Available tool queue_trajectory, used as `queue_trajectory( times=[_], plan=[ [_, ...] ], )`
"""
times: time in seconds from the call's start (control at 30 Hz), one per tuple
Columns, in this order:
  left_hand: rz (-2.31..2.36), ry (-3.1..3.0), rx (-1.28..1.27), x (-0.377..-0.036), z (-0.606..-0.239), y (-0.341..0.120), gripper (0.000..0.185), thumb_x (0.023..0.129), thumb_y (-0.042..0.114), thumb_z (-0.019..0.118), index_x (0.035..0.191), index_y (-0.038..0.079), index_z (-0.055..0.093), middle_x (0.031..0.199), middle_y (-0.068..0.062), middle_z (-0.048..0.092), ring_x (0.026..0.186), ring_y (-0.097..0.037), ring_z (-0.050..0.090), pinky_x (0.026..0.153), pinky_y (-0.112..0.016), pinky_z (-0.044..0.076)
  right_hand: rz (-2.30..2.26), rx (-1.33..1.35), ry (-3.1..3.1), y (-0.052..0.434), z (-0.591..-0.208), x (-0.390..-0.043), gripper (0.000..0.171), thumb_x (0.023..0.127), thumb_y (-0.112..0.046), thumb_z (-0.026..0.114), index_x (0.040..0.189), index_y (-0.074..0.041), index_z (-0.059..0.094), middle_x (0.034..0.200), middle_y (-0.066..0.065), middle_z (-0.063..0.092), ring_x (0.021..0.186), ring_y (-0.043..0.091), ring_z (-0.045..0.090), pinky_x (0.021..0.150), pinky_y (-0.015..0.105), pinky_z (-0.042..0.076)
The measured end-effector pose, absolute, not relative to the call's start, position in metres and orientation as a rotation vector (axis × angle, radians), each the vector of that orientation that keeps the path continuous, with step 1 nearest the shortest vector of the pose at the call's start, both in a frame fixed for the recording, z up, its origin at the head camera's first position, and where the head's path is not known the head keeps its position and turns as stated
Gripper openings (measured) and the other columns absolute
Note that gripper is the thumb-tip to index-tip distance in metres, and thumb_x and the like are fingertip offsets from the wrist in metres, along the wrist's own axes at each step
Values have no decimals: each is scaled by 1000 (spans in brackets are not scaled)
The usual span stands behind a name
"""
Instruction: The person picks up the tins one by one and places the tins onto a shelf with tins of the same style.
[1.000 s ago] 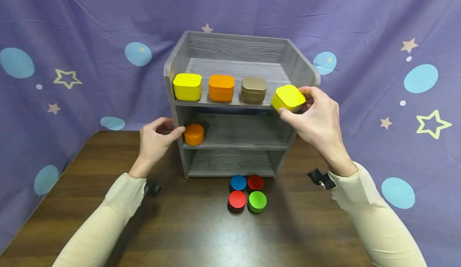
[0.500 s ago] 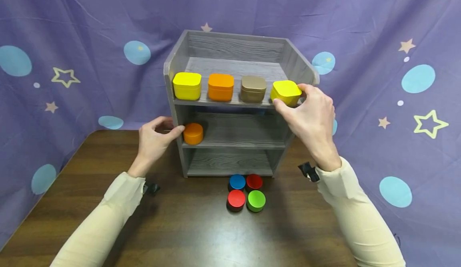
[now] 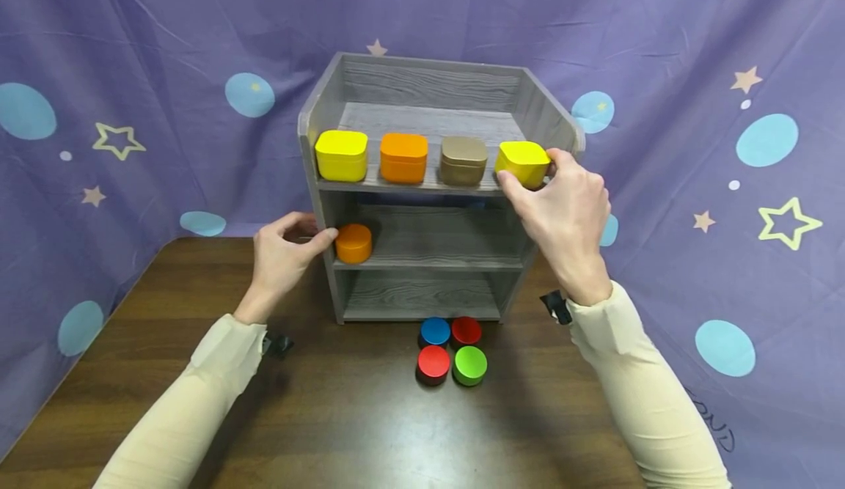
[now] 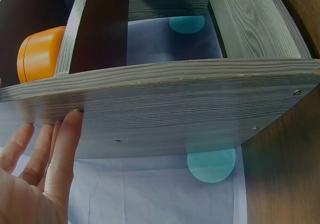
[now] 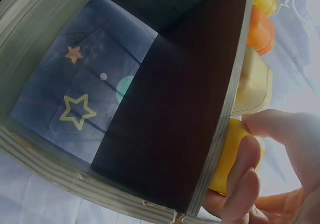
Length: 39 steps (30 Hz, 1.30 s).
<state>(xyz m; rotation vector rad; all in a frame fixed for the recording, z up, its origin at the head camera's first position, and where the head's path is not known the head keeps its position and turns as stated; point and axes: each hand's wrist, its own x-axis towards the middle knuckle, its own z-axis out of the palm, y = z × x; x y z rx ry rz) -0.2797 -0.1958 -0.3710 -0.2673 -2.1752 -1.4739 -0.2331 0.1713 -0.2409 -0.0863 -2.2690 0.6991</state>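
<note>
My right hand [image 3: 561, 214] grips a yellow square tin [image 3: 524, 163] at the right end of the grey shelf unit's [image 3: 436, 190] top shelf, its thumb at the tin's front. In the right wrist view the yellow tin [image 5: 229, 154] is at the shelf edge, beside a gold-brown tin [image 5: 255, 83]. My left hand [image 3: 284, 258] is at the unit's left side. In the left wrist view its straight fingers [image 4: 64, 156] touch the side panel [image 4: 150, 119]. Its thumb is near an orange round tin [image 3: 353, 244] on the middle shelf.
Another yellow tin [image 3: 342, 156], an orange square tin [image 3: 404, 159] and the gold-brown tin line the top shelf's front. On the table [image 3: 317, 416], before the unit, stand blue [image 3: 435, 332], dark red [image 3: 466, 332], red [image 3: 433, 364] and green [image 3: 470, 364] round tins. A purple curtain [image 3: 422, 5] hangs behind.
My right hand has moved left and slightly up with the yellow tin, which was tilted in front of the top shelf and is now level in the row. My left hand has stayed put.
</note>
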Motion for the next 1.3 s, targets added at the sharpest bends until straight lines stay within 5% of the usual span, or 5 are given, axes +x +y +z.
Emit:
queue_trajectory(
  times=[0.67,0.87,1.13,1.17,1.3],
  plan=[
    [-1446,-2169,-272,-281,-371,-196,26,87,19,90,102,0,81,82,31,67,77,5,65,74,-9,51,552,-28,-2208,174,-252,-245,62,90,-49,87,129,-3,73,109,22,82,92,49,76,70,64,57],
    [-1456,-2171,-265,-280,-372,-196,27,87,17,90,105,-1,81,82,31,67,77,8,65,73,-8,52,606,65,-2144,177,-262,-239,65,88,-44,90,128,2,69,117,22,80,101,47,77,83,64,59],
    [-1464,-2137,-272,-280,-372,-195,25,86,15,90,102,-2,80,82,31,67,77,6,65,73,-9,52,704,183,-2052,182,-276,-230,64,88,-32,91,133,8,67,114,28,76,82,40,75,79,57,57],
    [-1465,-2135,-276,-281,-372,-195,25,87,15,90,102,-2,80,82,30,67,76,6,65,73,-9,52,712,193,-2042,183,-278,-230,63,88,-31,91,132,8,68,114,28,76,83,40,75,77,55,59],
    [-1472,-2135,-278,-281,-372,-194,25,86,15,90,102,-2,80,82,30,68,77,6,65,73,-9,52,775,243,-1987,187,-287,-227,62,86,-27,93,130,10,69,115,28,76,86,40,77,75,13,57]
  ],
)
